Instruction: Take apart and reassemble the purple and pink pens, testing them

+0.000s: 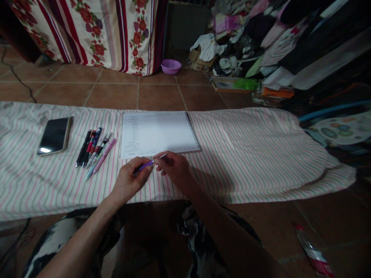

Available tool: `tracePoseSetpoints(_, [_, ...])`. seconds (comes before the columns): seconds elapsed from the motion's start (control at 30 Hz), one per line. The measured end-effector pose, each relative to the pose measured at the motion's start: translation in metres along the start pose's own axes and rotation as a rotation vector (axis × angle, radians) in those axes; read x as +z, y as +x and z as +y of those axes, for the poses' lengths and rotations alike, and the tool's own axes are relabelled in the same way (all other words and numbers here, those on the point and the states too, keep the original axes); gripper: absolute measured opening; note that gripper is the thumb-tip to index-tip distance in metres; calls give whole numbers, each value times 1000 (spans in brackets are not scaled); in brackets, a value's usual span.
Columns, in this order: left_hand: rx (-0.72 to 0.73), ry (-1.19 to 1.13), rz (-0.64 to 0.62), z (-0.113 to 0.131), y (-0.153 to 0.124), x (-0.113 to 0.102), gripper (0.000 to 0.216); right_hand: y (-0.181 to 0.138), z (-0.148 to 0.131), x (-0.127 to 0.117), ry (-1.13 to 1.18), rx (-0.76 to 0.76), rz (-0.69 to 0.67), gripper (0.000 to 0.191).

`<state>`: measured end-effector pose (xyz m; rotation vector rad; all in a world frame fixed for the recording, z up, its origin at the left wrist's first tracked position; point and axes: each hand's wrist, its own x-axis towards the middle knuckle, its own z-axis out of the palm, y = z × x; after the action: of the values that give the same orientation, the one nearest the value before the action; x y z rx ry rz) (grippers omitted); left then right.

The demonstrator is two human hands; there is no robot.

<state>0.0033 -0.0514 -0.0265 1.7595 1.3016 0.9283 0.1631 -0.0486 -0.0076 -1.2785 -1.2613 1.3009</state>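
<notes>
My left hand is closed round the barrel of a purple pen. My right hand pinches the pen's thin pale tip end. Both hands hover over the striped cloth, just below the near edge of a spiral notebook lying open with a printed column down its left side. A row of several pens lies to the left of the notebook. A dark phone lies further left on the cloth.
Beyond the cloth is tiled floor with a purple bowl and a flowered hanging fabric. Piled clothes and boxes fill the back right. A plastic bottle lies on the floor at the lower right.
</notes>
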Motion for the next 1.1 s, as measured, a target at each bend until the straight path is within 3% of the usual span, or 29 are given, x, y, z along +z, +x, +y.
tracePoseSetpoints(0.23, [-80,-80,58,-3,0,0,25,1,-1,-7,-59,56,-10,33])
tracePoseSetpoints(0.3, [-99,-97,91,-4,0,-1,27,3,-2,-17,-260,31,33,35])
tracePoseSetpoints(0.4, [-114,-87,119,-7,-2,-4,30,6,-3,-37,-631,-40,112,24])
tracePoseSetpoints(0.6, [-139,-9,83,-10,-5,-11,32,3,-2,-51,-1061,-85,-27,9])
tracePoseSetpoints(0.83, [-150,33,64,-7,-4,-16,35,-3,5,-43,-1237,-146,-88,10])
tracePoseSetpoints(1.1, [-170,9,95,-7,-4,-12,31,-2,8,-40,-1268,-168,-95,11])
